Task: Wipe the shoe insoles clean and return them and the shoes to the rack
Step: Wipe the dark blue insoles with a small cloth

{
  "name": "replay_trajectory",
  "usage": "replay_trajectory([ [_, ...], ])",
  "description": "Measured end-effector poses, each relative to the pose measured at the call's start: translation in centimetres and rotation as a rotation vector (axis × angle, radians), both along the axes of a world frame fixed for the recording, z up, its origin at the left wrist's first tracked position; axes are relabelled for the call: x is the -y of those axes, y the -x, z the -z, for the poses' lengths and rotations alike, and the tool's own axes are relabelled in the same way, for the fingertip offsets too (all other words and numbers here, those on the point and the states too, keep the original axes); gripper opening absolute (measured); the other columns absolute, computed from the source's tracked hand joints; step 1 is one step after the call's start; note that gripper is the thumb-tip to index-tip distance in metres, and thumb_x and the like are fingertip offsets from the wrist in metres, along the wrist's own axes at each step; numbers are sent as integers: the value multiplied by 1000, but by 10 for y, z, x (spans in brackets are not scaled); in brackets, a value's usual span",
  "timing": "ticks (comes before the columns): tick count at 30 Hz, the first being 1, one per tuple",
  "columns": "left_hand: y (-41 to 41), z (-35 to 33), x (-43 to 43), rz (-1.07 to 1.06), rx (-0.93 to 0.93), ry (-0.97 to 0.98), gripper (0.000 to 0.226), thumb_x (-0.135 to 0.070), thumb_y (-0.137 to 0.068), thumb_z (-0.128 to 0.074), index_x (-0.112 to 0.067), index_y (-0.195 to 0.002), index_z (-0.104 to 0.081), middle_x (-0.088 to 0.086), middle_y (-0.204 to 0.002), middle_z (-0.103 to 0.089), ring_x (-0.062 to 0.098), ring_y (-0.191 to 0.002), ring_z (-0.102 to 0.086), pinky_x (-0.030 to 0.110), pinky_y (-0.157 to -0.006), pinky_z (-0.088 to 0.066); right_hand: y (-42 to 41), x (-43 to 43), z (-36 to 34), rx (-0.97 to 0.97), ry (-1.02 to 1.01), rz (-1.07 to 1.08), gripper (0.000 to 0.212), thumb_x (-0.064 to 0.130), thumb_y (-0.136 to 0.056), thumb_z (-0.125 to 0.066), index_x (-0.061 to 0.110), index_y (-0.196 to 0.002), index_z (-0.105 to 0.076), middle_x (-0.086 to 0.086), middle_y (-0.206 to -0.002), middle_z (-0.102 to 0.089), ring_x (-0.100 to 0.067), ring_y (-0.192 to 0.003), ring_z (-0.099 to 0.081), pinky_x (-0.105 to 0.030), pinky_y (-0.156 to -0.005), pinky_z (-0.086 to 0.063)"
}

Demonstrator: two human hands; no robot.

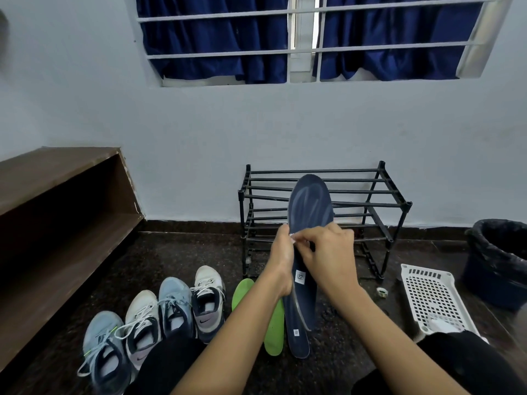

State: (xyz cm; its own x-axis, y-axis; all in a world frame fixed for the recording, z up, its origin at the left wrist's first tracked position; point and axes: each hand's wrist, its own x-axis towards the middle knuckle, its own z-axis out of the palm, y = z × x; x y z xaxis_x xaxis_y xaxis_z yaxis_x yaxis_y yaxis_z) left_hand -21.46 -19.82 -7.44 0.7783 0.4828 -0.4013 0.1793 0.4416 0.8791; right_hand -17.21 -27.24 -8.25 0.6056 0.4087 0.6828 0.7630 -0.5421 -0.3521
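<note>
I hold a dark blue insole (310, 203) upright in front of the black shoe rack (370, 195). My left hand (282, 252) grips its left edge at mid-length. My right hand (330, 252) pinches a small white wipe (293, 236) against the insole's face. A second dark blue insole (298, 340) lies on the floor below, beside two green insoles (274, 332). Several sneakers (159, 312) stand in a row on the dark floor at the left.
A white perforated basket (433, 297) sits on the floor at the right, with a dark bin lined with a black bag (502, 260) behind it. A brown wooden shelf (57, 212) runs along the left wall. A small tape roll (381, 292) lies near the basket.
</note>
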Motion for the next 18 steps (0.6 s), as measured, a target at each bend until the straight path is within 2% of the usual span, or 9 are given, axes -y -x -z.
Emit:
replay_trajectory([
  [4, 2, -1, 4, -6, 1, -35, 53, -44, -102, -27, -13, -101, -70, 8, -97, -74, 22, -94, -68, 35, -85, -55, 1, 3, 0, 51, 22, 35, 17, 18, -68, -81, 32, -75, -75, 10, -60, -66, -19, -63, -55, -34, -64, -29],
  [5, 3, -1, 6, 6, 7, -18, 55, -46, -102, -27, -12, -102, -70, 10, -95, -74, 22, -91, -69, 36, -84, -56, -3, 4, -2, 46, 15, 55, 15, 21, -70, -80, 33, -76, -75, 9, -61, -66, -19, -65, -55, -34, -66, -26],
  [7, 4, -3, 11, 43, 25, 29, 54, -45, -102, -29, -11, -94, -70, 7, -75, -74, 18, -68, -71, 28, -62, -57, -12, 4, -6, 33, 4, 98, 11, 24, -73, -77, 34, -77, -74, 9, -63, -67, -20, -68, -55, -34, -66, -21],
  [8, 3, -2, 13, 56, 36, 50, 52, -44, -103, -31, -12, -90, -68, 5, -64, -71, 16, -55, -68, 24, -51, -53, -17, 5, -8, 23, -1, 118, 9, 27, -75, -76, 35, -78, -74, 8, -65, -68, -21, -71, -56, -34, -67, -22],
  [10, 2, -2, 17, 65, 65, 86, 48, -43, -103, -33, -12, -86, -65, 3, -54, -65, 14, -44, -61, 20, -42, -45, -25, 5, -11, -28, -15, 140, 4, 31, -78, -73, 34, -80, -75, 6, -69, -69, -24, -77, -57, -36, -70, -24],
  [12, 2, -2, 16, 55, 74, 107, 48, -44, -103, -33, -13, -87, -66, 3, -55, -65, 14, -47, -61, 21, -45, -46, -25, 5, -12, -56, -35, 120, 3, 29, -79, -73, 31, -81, -75, 5, -70, -70, -25, -78, -57, -37, -71, -25],
  [15, 1, -1, 7, 48, 54, 97, 52, -47, -102, -32, -12, -93, -69, 6, -65, -70, 18, -58, -66, 24, -53, -51, -16, 3, -7, -24, -44, 71, 9, 21, -75, -77, 30, -77, -75, 6, -65, -69, -24, -71, -56, -35, -68, -26],
  [18, 0, 0, 1, 34, 40, 41, 54, -46, -101, -31, -11, -91, -71, 7, -71, -72, 21, -70, -68, 28, -63, -54, -6, 3, -1, 15, -28, 31, 17, 14, -68, -81, 30, -74, -75, 7, -59, -67, -21, -62, -56, -34, -65, -31],
])
